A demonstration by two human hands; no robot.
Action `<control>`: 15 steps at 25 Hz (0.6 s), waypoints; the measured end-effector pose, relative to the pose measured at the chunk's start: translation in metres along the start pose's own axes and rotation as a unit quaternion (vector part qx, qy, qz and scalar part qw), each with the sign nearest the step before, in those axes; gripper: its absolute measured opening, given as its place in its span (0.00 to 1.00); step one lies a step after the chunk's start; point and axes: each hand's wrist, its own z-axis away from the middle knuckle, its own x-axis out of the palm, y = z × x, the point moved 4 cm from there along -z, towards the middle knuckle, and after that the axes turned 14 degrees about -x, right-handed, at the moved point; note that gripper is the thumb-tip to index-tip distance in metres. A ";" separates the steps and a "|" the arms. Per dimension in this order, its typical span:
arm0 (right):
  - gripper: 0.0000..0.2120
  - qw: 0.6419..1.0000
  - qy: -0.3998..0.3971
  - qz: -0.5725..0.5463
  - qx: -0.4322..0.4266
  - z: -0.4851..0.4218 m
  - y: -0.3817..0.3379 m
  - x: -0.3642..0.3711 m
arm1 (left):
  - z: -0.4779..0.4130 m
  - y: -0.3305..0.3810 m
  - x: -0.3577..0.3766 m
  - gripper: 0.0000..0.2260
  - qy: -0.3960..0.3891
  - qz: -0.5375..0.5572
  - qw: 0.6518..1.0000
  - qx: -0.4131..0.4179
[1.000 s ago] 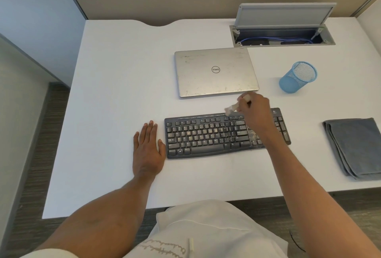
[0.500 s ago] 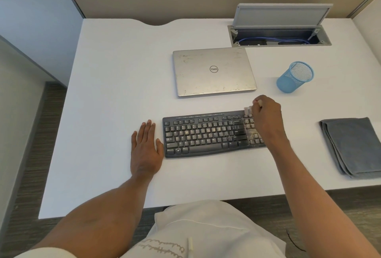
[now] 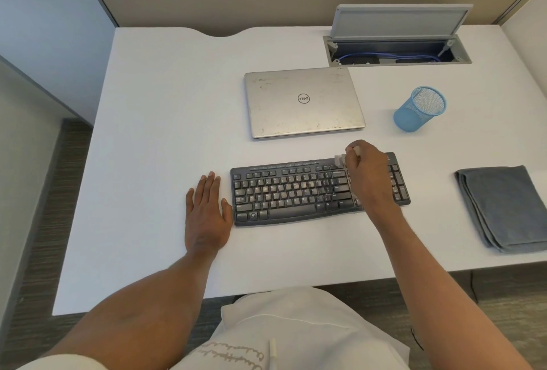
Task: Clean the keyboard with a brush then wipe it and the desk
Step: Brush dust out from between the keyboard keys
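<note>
Now: R hand (image 3: 368, 175) grips small pale brush (image 3: 340, 160), bristles at keyboard (image 3: 290, 192) far edge. Keyboard long axis runs L-R; most keys lie left of R fingers. L hand (image 3: 205, 215) flat, fingers straight, on desk (image 3: 148, 133) just beside keyboard's left end.

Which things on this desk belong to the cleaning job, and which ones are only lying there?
For the job: keyboard; brush, held in the right hand; folded grey cloth; desk; left hand, flat beside the keyboard.

Just lying about: closed laptop; blue mesh cup; open cable box.
</note>
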 end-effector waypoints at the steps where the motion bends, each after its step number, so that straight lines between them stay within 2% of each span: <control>1: 0.11 1.000 0.006 -0.009 -0.008 0.000 -0.002 0.003 | 0.000 0.000 0.000 0.29 0.001 0.000 1.000 0.000; 4: 0.10 1.000 -0.007 -0.017 -0.017 0.005 -0.002 0.015 | 0.000 -0.001 0.000 0.29 0.002 -0.004 1.000 -0.001; 10: 0.10 0.996 -0.077 0.046 -0.003 0.000 0.004 0.016 | 0.000 -0.001 0.000 0.29 0.000 -0.008 1.000 -0.004; 15: 0.11 0.999 -0.021 0.012 -0.022 -0.007 -0.009 0.012 | 0.000 -0.001 0.000 0.29 0.001 -0.004 1.000 -0.002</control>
